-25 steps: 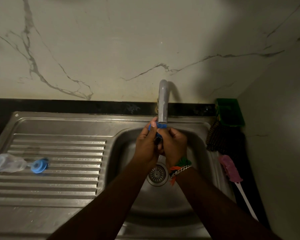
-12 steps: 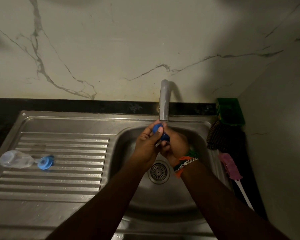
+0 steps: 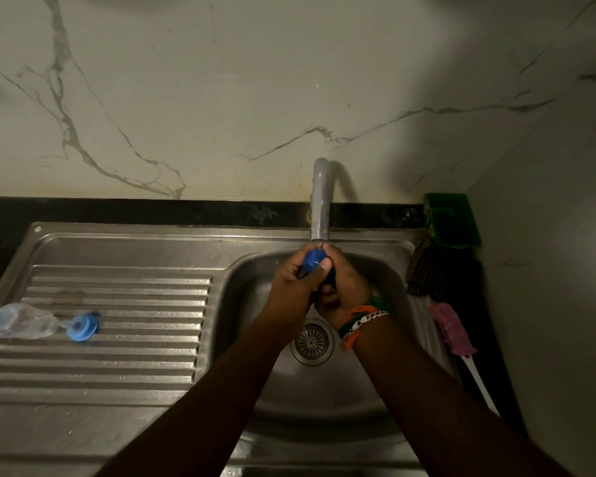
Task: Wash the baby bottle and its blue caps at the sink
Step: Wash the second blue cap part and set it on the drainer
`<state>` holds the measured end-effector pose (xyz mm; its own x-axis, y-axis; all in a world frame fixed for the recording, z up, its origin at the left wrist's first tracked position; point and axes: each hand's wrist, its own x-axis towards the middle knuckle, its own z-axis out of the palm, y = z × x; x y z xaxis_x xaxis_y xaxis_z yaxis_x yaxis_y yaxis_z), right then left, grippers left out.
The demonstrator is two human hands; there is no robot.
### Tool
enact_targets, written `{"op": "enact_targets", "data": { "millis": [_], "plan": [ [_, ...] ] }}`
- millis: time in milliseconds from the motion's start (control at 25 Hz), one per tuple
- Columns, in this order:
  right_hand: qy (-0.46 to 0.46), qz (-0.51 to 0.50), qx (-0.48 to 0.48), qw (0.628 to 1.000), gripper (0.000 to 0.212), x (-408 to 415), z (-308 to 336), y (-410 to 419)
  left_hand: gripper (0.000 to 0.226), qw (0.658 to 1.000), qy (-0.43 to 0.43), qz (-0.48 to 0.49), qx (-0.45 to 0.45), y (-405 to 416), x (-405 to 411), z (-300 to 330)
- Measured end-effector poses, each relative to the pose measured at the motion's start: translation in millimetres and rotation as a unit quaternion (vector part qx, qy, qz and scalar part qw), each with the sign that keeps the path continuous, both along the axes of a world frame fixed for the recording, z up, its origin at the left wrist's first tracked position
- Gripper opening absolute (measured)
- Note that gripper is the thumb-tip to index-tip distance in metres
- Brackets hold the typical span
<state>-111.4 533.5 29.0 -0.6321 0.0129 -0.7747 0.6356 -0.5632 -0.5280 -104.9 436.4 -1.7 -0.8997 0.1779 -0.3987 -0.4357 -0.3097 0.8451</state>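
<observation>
A dark blue cap (image 3: 313, 260) sits right under the tap (image 3: 320, 201), over the sink basin (image 3: 386, 277). My left hand (image 3: 295, 287) grips the cap from the left, thumb across its front. My right hand (image 3: 343, 287) wraps it from the right and below, hiding most of it. The clear baby bottle (image 3: 19, 321) lies on its side at the far left of the ribbed drainboard (image 3: 117, 359). A light blue cap (image 3: 82, 326) lies just right of the bottle's neck.
The drain strainer (image 3: 311, 342) shows below my hands. Right of the basin lie a dark scrubbing brush (image 3: 427, 273), a green holder (image 3: 451, 220) and a pink bottle brush (image 3: 453, 330) with a white handle. A marble wall stands behind and to the right.
My hands have shifted the blue cap up close under the tap's mouth and turned it, so more of its round blue face shows. The bottle and the light blue cap have not moved.
</observation>
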Motion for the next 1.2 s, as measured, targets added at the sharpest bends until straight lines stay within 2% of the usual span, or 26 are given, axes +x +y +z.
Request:
{"op": "enact_targets", "data": {
  "millis": [80, 120, 240, 320, 520, 680, 760, 840, 920, 1000, 1080, 1200],
  "plan": [
    [0.029, 0.028, -0.081, 0.996, 0.038, 1.5, 0.6, 5.6, 0.056, 0.996, -0.035, 0.04, 0.072, -5.6, -4.0, 1.7],
    [0.04, 0.03, -0.101, 0.994, 0.036, 3.7, 0.1, 4.9, 0.053, 0.993, -0.051, 0.057, 0.095, -6.5, -4.3, 1.2],
    [0.03, 0.008, -0.039, 0.999, 0.038, 6.2, -6.0, -4.3, 0.037, 0.996, -0.047, 0.034, 0.067, 1.5, 3.5, -4.0],
    [-0.011, -0.025, -0.007, 1.0, 0.046, 6.6, -8.6, -4.9, 0.038, 0.999, -0.018, 0.0, 0.038, 3.2, 7.5, -5.2],
    [0.025, 0.026, -0.105, 0.994, 0.051, 11.7, -6.8, 8.9, 0.046, 0.997, -0.032, 0.011, 0.073, -9.5, 1.1, 0.1],
    [0.001, -0.034, -0.001, 0.999, 0.051, 14.5, -10.9, -3.0, 0.037, 0.998, -0.026, -0.037, 0.045, -0.5, 5.9, 1.3],
    [0.002, -0.024, -0.031, 0.999, 0.046, 13.7, -9.1, 0.7, 0.036, 0.998, -0.027, -0.021, 0.054, -2.9, 2.6, 2.2],
    [0.018, 0.013, -0.077, 0.997, 0.042, 15.8, -4.9, 6.1, 0.041, 0.993, -0.053, 0.022, 0.107, -6.2, -1.0, 5.2],
    [0.01, 0.021, -0.031, 0.999, 0.049, 16.0, -4.1, 2.3, 0.047, 0.987, -0.095, 0.024, 0.125, -1.5, 1.5, 9.2],
    [-0.01, -0.01, 0.028, 1.0, 0.055, 18.7, -5.5, -7.0, 0.047, 0.989, -0.106, -0.001, 0.1, 6.8, 5.8, 11.2],
    [-0.019, -0.025, 0.016, 0.999, 0.046, 20.8, -4.5, -11.0, 0.036, 0.995, -0.059, -0.024, 0.073, 6.5, 5.2, 12.3],
    [-0.016, -0.007, -0.096, 0.995, 0.027, 21.2, 1.5, 0.5, 0.035, 0.994, -0.032, -0.036, 0.096, -3.8, 2.4, 13.6]
  ]
}}
